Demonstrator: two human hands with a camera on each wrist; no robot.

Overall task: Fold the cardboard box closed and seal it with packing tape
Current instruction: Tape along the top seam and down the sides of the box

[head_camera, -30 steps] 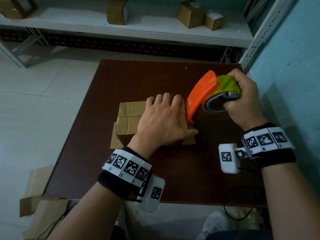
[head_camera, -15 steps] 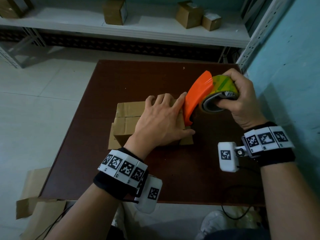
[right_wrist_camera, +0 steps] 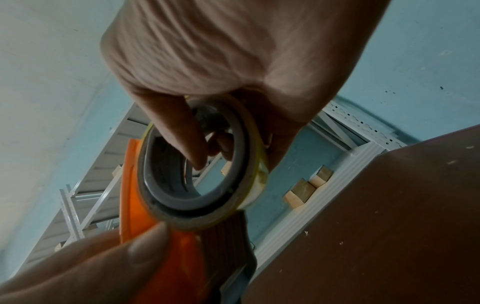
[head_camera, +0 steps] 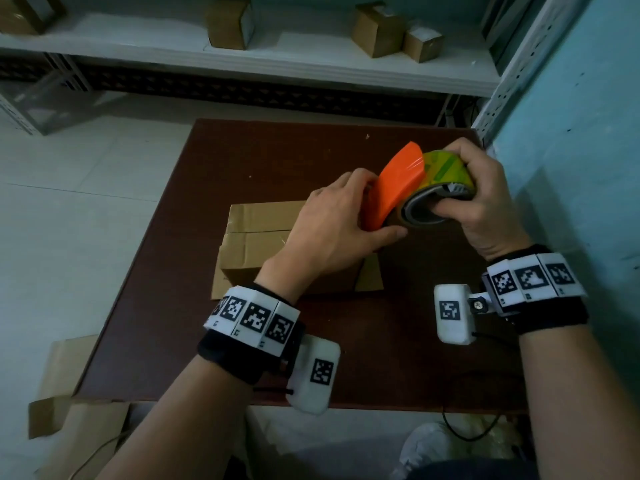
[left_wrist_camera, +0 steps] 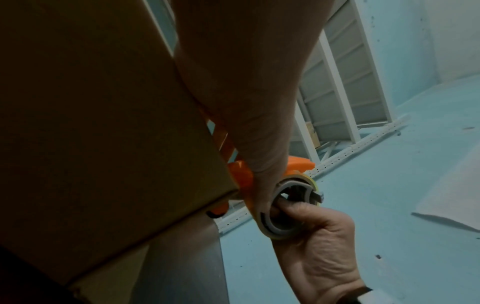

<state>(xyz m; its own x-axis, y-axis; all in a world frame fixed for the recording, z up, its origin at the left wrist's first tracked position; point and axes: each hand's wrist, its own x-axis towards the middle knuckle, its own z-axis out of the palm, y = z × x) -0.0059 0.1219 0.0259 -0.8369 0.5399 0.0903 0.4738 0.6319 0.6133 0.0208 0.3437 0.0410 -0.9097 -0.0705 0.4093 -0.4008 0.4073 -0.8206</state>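
One cardboard box (head_camera: 256, 244) lay on the brown surface (head_camera: 194, 306), its top flaps folded shut. Three smaller boxes (head_camera: 377, 32) stood on the white shelf (head_camera: 311, 60) behind. The left hand (head_camera: 332, 230) rested over the box's right end, its grip pinching the orange tape dispenser (head_camera: 394, 188) between thumb and curled fingers. The right hand (head_camera: 485, 202) gripped the single packing tape roll (head_camera: 445, 171), thumb hooked into its core.

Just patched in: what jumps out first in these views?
The orange tape dispenser with its yellow-green roll, held by both hands above the brown table: right hand gripping the roll, left hand at the orange end. Beneath the left hand sits the cardboard box, flaps folded shut.
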